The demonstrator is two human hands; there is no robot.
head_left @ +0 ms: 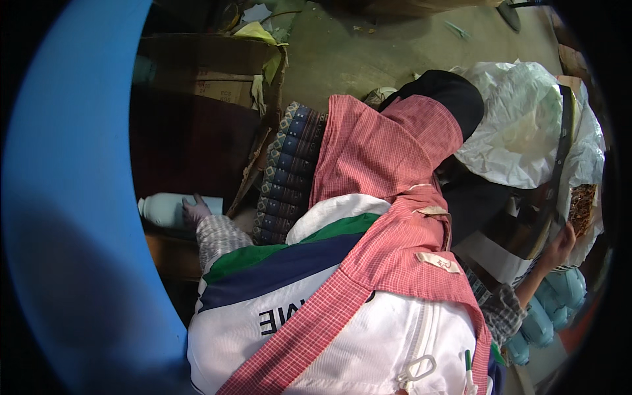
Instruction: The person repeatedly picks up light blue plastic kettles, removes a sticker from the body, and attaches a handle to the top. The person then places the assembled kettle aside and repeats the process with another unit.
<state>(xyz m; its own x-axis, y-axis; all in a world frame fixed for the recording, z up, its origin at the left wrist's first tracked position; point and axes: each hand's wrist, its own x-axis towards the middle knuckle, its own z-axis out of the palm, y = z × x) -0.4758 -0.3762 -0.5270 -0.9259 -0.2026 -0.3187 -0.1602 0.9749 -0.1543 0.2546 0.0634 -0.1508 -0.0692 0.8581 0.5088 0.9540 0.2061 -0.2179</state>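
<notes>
My left hand is closed around a pale green bottle-shaped vessel lying on its side. The vessel's narrow end points left, and its other end shows past my fingers. It is by the near side of a large, dark-insided cardboard box. Far to the right, my right hand is at the edge of a white plastic sheet, next to a heap of brown shredded material. Its fingers look closed together, but anything between them is too small to make out.
Several pale blue-green rounded vessels are grouped below my right forearm. A crumpled white plastic bag is at the upper right. A dark patterned cushion is beside my lap. A large blue surface fills the left edge.
</notes>
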